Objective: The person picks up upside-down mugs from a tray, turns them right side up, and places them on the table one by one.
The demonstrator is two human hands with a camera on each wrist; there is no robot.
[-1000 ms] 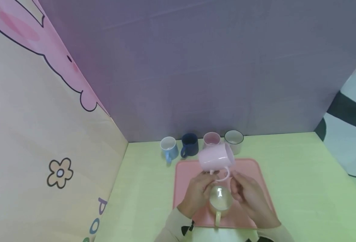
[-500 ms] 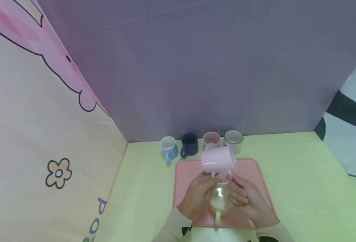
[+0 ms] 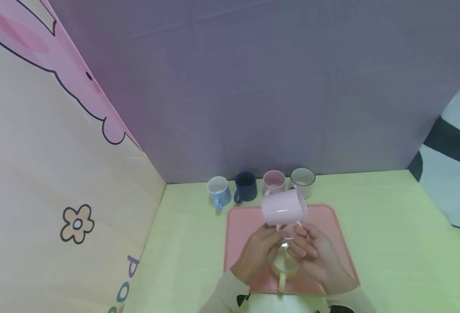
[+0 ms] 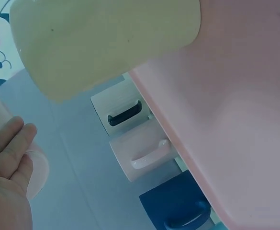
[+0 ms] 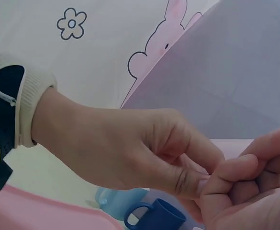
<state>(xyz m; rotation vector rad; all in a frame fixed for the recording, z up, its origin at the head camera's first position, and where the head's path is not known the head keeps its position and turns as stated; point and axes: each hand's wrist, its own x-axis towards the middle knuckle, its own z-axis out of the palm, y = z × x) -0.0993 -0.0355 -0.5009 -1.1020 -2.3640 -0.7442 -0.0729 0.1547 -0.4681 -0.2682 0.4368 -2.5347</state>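
Observation:
A light pink mug [image 3: 283, 208] is held up on its side above the pink tray [image 3: 240, 217], its handle pointing down. My left hand [image 3: 255, 252] pinches that handle from the left. On the other side my right hand [image 3: 321, 258] has its fingers curled at the handle's right part. Behind the fingers in the left wrist view, part of the pink mug [image 4: 40, 167] shows. Below the hands a pale yellow mug [image 3: 285, 270] stands on the tray, its handle toward me; the right fingers partly cover its top.
Along the back of the table stand a light blue mug [image 3: 219, 191], a dark blue mug [image 3: 246, 187], another pink mug [image 3: 274, 180] and a white mug with a dark rim [image 3: 303, 178]. A grey back panel [image 3: 253, 108] rises right behind them.
The held pink mug has shifted slightly to the right and down. The right hand's fingers have curled in and moved closer to the left hand, over the yellow mug.

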